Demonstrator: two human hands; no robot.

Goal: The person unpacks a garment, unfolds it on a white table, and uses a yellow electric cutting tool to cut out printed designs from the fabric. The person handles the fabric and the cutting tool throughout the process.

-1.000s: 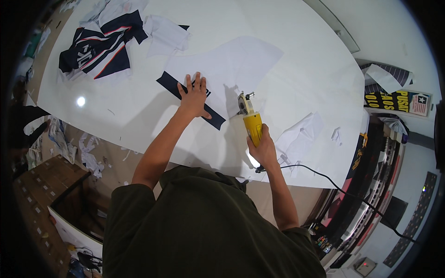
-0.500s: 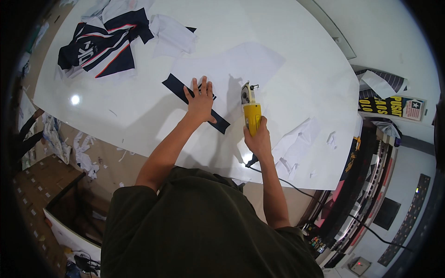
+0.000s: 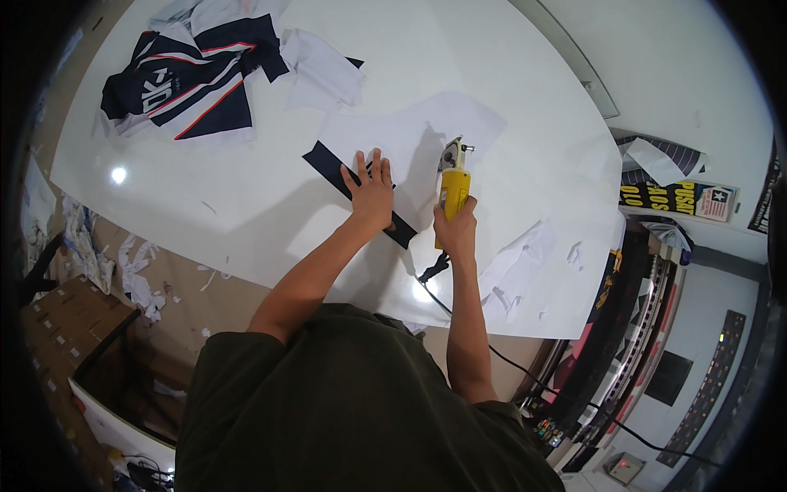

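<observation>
My left hand (image 3: 373,195) lies flat with fingers stretched out, pressing on a narrow dark navy fabric strip (image 3: 330,169). Both ends of the strip show past the hand; its middle is covered. Gripped in my right hand (image 3: 458,230) is a yellow corded electric rotary cutter (image 3: 455,189), its metal blade head pointing away from me. The cutter head is over or beside a thin white fabric piece (image 3: 455,115) spread on the table; whether it touches is hard to tell. The cutter's head is apart from the dark strip.
The white table (image 3: 246,205) carries a navy, white and red jersey panel (image 3: 205,82) at far left, white cloth (image 3: 324,70) beside it, and white scraps (image 3: 512,262) at right. A black cord (image 3: 525,369) trails right. Cardboard boxes (image 3: 70,316) stand at lower left.
The view has shifted slightly, moving the table's things a little in the picture. My right hand has pushed the cutter slightly farther from me. My left hand stays on the strip.
</observation>
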